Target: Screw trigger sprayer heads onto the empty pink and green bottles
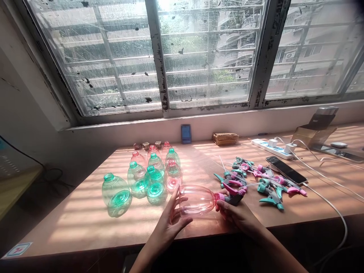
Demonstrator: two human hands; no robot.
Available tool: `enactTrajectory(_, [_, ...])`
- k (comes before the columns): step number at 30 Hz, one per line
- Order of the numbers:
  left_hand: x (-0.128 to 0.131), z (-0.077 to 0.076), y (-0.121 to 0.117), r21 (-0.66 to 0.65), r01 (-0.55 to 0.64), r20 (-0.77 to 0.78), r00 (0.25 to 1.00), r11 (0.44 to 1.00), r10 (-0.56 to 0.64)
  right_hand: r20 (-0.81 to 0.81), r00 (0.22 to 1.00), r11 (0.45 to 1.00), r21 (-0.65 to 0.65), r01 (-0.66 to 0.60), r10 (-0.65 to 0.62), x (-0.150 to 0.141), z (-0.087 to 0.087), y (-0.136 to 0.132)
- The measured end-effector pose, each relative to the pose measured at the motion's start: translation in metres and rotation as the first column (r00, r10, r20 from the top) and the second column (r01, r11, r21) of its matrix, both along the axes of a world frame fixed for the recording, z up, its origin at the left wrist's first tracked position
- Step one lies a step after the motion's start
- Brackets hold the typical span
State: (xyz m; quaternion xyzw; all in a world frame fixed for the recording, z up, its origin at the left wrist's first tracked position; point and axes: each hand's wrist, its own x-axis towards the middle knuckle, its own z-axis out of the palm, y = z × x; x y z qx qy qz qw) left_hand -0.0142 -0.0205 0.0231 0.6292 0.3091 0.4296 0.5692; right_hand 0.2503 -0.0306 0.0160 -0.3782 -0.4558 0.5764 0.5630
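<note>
A clear pink spray bottle (196, 201) lies sideways between my hands, above the table's front edge. My left hand (173, 216) is wrapped round its base end. At the neck, my right hand (231, 212) grips the pink collar of a grey and pink trigger spray head (231, 195), which sits at the bottle's mouth; whether it is fully screwed on I cannot tell. Left of my hands stand several clear green bottles (115, 193) and pink bottles (173, 176), upright and without spray heads. On the right lies a pile of loose trigger spray heads (271, 193) in green, pink and grey.
A black phone (286, 170) on a white cable lies behind the spray heads, near a white power strip (271, 148). Along the wall are a brown cardboard package (225, 138) and a small blue-screened device (186, 134). A cardboard box (309, 136) stands far right.
</note>
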Motion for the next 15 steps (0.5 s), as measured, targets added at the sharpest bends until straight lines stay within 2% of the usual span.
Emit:
enactTrajectory(5, [0.0,-0.001,-0.004,0.073,-0.017,-0.002,1.0,0.997,0.018,0.012,1.0,1.0,0.023,-0.018,0.018,0.0,-0.001,0.0])
enactTrajectory(11, [-0.002,0.001,-0.004,-0.004,0.007,-0.007,1.0,1.0,-0.007,0.012,0.999,0.998,0.054,-0.043,0.043,0.003,-0.013,0.004])
enactTrajectory(15, [0.001,0.001,-0.002,0.095,-0.002,-0.01,1.0,0.996,0.003,0.002,1.0,0.999,0.038,-0.031,0.031,0.002,-0.012,0.004])
